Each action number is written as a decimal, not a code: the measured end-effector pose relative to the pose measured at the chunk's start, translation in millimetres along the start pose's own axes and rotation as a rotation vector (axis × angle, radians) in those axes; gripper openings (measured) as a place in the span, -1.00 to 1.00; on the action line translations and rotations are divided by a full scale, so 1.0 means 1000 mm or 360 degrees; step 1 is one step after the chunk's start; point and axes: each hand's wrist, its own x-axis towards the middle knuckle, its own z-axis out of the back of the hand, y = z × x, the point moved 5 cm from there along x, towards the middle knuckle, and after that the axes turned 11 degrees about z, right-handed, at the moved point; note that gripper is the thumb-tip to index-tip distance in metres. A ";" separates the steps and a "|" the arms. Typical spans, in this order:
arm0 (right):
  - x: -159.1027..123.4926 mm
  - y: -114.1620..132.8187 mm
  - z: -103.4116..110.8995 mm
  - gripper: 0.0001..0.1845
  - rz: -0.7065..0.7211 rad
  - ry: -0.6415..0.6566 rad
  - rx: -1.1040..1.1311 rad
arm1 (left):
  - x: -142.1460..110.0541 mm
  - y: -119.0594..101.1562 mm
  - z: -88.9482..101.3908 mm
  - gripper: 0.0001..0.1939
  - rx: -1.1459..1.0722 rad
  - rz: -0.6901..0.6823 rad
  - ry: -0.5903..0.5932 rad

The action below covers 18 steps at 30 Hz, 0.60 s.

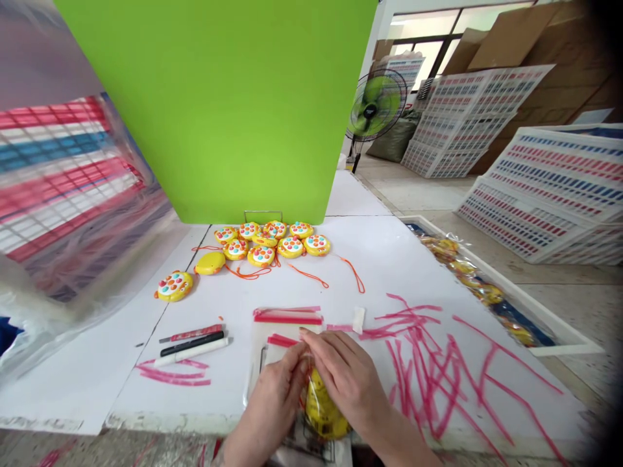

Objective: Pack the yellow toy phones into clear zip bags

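Both my hands meet at the table's near edge over a yellow toy (322, 410) inside a clear plastic bag (287, 373). My left hand (272, 405) pinches the bag's left side with fingers closed. My right hand (348, 379) lies over the toy and the bag's top, fingers curled onto it. The bag's red sealing strip (282, 340) shows just beyond my fingertips. A stack of clear bags with red strips (288, 316) lies right behind it.
Several yellow toys with coloured buttons (272, 241) and orange cords cluster at the back of the white table (399, 259). Three pens (192, 342) lie at left. Peeled pink strips (438, 363) litter the right. A green board (219, 97) stands behind, and a tray of bagged toys (477, 285) sits at right.
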 end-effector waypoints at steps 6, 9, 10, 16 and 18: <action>-0.004 -0.004 -0.002 -0.58 -0.0035 0.0033 0.0012 | 0.002 -0.001 0.000 -0.62 -0.0018 0.0018 0.0006; -0.010 -0.008 -0.006 -0.55 -0.0092 0.0108 0.0026 | 0.001 -0.002 0.001 -0.62 -0.0028 0.0029 -0.0001; -0.012 -0.009 -0.007 -0.55 -0.0099 0.0122 0.0024 | 0.001 -0.002 0.001 -0.62 -0.0024 0.0034 -0.0002; -0.011 -0.009 -0.005 -0.57 -0.0020 0.0077 -0.0020 | 0.000 -0.006 -0.001 -0.63 -0.0003 0.0007 0.0029; -0.009 -0.008 -0.005 -0.60 -0.0013 0.0086 -0.0048 | 0.000 -0.006 -0.001 -0.63 0.0012 0.0017 0.0025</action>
